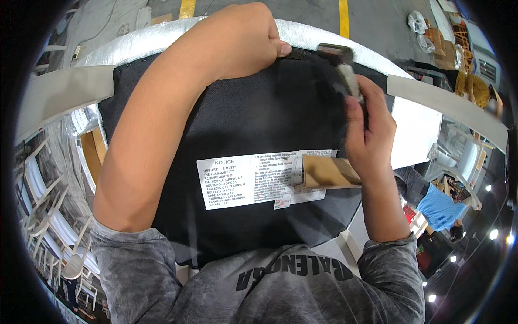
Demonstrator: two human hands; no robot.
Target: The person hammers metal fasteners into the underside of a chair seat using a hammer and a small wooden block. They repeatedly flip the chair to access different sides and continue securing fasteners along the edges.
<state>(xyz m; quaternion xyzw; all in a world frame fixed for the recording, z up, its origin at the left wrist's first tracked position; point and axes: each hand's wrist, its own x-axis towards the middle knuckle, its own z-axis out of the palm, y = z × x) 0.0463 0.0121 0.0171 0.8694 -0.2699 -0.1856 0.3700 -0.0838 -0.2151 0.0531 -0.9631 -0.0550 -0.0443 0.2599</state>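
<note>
In front of me lies the underside of an upholstered seat, covered with black fabric (259, 119). At its far edge my left hand (251, 40) is closed, thumb and fingers pinching one end of a small dark strip (298, 54); its exact kind is unclear. My right hand (372, 121) is wrapped round the handle of a hammer (346, 75). The hammer's dark head is just right of the strip, blurred, and I cannot tell whether it touches the seat. White printed labels (226, 183) lie on the fabric, partly under a tan-and-brown flat packet (329, 171) near my right wrist.
Pale curved frame pieces (65, 97) flank the seat, and silvery-white wrapping (318, 35) runs behind it. White chair frames (59, 227) stand at the left. A person in a blue shirt (440, 208) is at the right, another in yellow (475, 89) farther off.
</note>
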